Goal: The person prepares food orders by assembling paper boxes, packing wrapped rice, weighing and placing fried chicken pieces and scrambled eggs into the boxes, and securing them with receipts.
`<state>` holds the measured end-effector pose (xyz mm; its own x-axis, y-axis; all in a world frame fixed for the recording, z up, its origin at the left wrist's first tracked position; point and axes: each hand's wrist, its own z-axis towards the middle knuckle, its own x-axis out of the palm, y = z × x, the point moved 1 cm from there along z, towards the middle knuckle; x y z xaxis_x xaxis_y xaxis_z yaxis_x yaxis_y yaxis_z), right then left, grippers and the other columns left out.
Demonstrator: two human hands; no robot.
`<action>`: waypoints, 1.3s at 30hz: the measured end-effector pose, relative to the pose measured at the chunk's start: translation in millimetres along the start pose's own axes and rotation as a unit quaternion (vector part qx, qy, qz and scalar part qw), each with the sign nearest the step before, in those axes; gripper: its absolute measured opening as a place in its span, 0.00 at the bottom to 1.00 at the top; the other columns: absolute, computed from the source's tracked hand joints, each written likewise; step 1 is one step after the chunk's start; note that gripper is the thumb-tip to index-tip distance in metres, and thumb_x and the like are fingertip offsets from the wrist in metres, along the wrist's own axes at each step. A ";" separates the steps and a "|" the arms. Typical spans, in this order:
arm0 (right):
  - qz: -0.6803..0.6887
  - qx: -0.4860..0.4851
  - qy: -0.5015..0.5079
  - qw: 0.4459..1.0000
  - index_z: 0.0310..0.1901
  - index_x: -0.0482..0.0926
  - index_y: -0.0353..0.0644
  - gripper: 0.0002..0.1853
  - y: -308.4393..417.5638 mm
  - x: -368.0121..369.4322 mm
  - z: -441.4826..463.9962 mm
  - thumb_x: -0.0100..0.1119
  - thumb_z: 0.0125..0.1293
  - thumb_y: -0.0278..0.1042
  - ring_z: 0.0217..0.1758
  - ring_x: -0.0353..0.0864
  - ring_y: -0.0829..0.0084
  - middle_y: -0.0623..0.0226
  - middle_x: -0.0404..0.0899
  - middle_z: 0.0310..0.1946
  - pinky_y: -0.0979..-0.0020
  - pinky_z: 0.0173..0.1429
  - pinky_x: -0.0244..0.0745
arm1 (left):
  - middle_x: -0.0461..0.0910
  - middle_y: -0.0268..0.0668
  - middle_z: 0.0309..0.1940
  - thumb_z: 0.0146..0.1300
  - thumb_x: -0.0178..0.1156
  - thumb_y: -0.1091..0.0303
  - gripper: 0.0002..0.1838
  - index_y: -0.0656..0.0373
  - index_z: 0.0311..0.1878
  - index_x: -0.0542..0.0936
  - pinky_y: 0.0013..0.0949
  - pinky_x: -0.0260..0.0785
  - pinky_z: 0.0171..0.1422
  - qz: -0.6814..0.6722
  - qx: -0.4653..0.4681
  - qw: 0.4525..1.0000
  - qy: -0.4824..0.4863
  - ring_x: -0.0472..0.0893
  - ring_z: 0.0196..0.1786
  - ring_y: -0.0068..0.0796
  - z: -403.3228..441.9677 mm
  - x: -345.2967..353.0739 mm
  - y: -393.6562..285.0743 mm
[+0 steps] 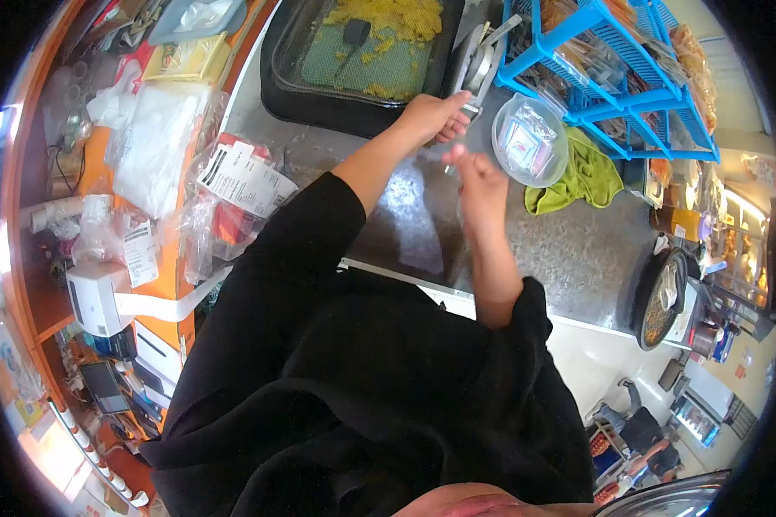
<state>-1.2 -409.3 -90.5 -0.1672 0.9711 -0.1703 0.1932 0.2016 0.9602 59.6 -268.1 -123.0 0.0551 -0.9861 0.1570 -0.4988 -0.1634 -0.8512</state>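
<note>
My left hand [435, 118] is at the near end of a metal device [479, 65] with a rounded part and a lever. Its fingers are curled closed around a small metal end piece. Close by on the right, my right hand [481, 179] is raised over the grey worktop [543, 250], fingers bent in a pinch. A small shiny bit shows by its fingertips, too small to name. Left of the device sits a black-rimmed tray [272, 95] with yellow crumbly material on green mesh and a black-headed tool [355, 34].
A clear plastic tub [497, 138] with packets stands beside my right hand, against a green cloth [586, 177]. Blue baskets [612, 77] of bagged goods rise behind. Plastic bags and a labelled packet [246, 177] lie left. A round dark pan [660, 297] sits at the right edge.
</note>
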 end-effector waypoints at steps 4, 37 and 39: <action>-0.049 -0.042 0.006 0.998 0.31 0.86 0.40 0.12 -25.5 -3.6 -25.7 0.61 0.65 0.40 0.32 0.71 0.79 0.71 0.74 0.25 0.76 0.41 0.63 | 0.80 0.32 0.25 0.58 0.66 0.50 0.20 0.62 0.36 0.84 0.23 0.68 0.30 0.019 0.047 0.999 -0.016 0.74 0.25 0.19 12.2 6.3 21.6; -0.302 -0.533 0.460 0.643 0.51 0.73 0.47 0.28 54.7 305.2 -51.3 0.71 0.47 0.42 0.43 0.80 0.55 0.59 0.78 0.46 0.57 0.45 0.75 | 0.76 0.32 0.32 0.55 0.69 0.68 0.18 0.61 0.46 0.74 0.28 0.71 0.42 0.278 0.218 0.588 -0.728 0.76 0.31 0.28 -283.5 -212.9 228.2; -0.326 -0.503 0.501 0.625 0.54 0.73 0.48 0.29 57.9 314.7 -87.8 0.70 0.48 0.40 0.43 0.81 0.55 0.59 0.78 0.47 0.56 0.46 0.75 | 0.76 0.34 0.32 0.55 0.68 0.69 0.16 0.60 0.45 0.75 0.29 0.71 0.43 0.106 0.179 0.656 -0.726 0.77 0.35 0.30 -305.4 -228.1 225.8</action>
<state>-127.5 -103.2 -69.1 -0.5120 0.0560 -0.8572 -0.8521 -0.1588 0.4986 -329.8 -70.4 -198.1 0.9119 0.0632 -0.4056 -0.4083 0.2411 -0.8804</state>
